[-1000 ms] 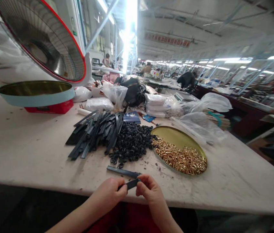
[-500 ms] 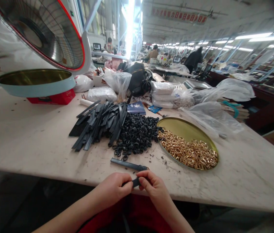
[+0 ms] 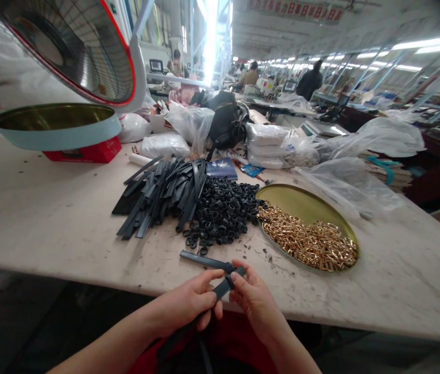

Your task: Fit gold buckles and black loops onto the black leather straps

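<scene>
A dark strap runs between my two hands at the table's front edge. My left hand is closed round its lower length, which trails down toward my lap. Thumb and fingers of my right hand pinch its upper end; whether a small loop sits there I cannot tell. Just beyond them another dark strap lies flat on the table. Behind it are a heap of small black loops and a pile of dark straps. Gold-coloured metal buckles or clasps fill the front of a round gold tray.
At the left a fan leans over a round pale-blue tin on a red base. Plastic bags, white packets and a black bag line the back. Other people are far off.
My hands have shifted slightly, and more of the strap now shows between them, tilted up to the right. My left fingers have loosened a little. The view has moved slightly.
</scene>
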